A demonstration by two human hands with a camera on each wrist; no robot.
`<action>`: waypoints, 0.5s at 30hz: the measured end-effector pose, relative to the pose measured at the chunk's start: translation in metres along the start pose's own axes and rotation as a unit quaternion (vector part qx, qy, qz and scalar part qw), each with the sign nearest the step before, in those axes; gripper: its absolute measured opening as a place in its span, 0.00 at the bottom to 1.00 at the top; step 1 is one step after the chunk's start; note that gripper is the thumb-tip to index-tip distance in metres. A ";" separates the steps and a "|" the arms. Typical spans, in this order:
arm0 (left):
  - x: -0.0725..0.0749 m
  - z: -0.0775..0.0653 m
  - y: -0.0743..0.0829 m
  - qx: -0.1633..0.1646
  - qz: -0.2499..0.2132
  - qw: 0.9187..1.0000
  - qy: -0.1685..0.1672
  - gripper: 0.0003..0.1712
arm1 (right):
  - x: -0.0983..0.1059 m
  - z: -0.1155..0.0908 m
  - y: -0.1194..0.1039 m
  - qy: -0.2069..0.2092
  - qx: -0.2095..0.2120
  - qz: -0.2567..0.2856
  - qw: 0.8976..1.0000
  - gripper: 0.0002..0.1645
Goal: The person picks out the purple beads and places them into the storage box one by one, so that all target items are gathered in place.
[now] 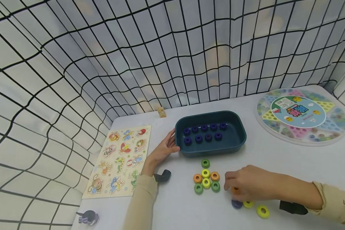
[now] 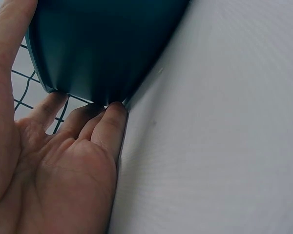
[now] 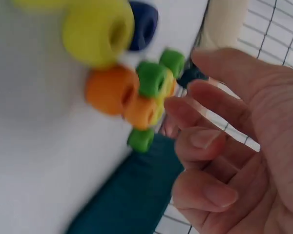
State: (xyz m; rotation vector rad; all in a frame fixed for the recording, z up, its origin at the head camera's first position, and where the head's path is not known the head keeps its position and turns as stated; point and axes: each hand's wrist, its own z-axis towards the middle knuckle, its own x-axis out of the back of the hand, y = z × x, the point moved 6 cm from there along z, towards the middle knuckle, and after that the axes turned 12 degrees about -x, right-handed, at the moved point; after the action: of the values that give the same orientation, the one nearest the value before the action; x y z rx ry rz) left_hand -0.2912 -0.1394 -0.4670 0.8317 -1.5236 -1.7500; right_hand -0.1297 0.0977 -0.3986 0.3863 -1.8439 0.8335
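Note:
My left hand (image 1: 164,147) rests against the left end of a dark teal tray (image 1: 212,151), its fingertips (image 2: 115,109) touching the tray's outer wall. Several dark purple beads (image 1: 208,137) stand in two rows inside. My right hand (image 1: 247,182) hovers above loose beads at the right, fingers loosely bent with nothing between them in the right wrist view. Below it are an orange bead (image 3: 110,90), a dark blue bead (image 1: 237,204) and yellow beads (image 1: 263,211). Just left of this hand, green beads (image 1: 198,188), orange beads (image 1: 197,178) and yellow beads (image 1: 206,183) form a small cluster.
A cream board with cartoon insects (image 1: 119,161) lies at the left. Near it are a dark pipe-shaped piece (image 1: 163,176) and a small grey-purple toy (image 1: 88,217). A round game board (image 1: 302,134) lies at the far right. Black netting (image 1: 172,67) surrounds the white table.

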 end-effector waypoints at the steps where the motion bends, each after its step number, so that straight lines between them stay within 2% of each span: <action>1: 0.002 0.001 -0.003 -0.003 0.001 1.000 0.000 0.54 | -0.005 -0.002 -0.002 -0.010 -0.001 -0.009 1.000 0.11; 5: 0.002 0.000 -0.002 -0.009 0.006 1.000 -0.001 0.53 | -0.020 -0.008 -0.007 -0.034 0.012 -0.050 0.998 0.14; 8: 0.001 0.000 -0.001 -0.012 0.010 1.000 -0.002 0.53 | -0.026 -0.011 -0.010 -0.015 0.025 -0.085 0.996 0.14; 13: 0.001 0.000 -0.001 -0.013 0.013 1.000 -0.008 0.52 | -0.031 -0.014 -0.013 0.017 0.038 -0.112 0.993 0.15; 15: 0.001 0.000 -0.001 -0.011 0.014 1.000 -0.008 0.51 | -0.034 -0.015 -0.014 0.016 0.042 -0.109 0.993 0.15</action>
State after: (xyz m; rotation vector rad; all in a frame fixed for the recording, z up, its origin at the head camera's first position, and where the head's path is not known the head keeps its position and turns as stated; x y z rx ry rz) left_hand -0.2918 -0.1395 -0.4680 0.7836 -1.5177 -1.7534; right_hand -0.0971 0.0943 -0.4204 0.6125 -1.7040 0.7634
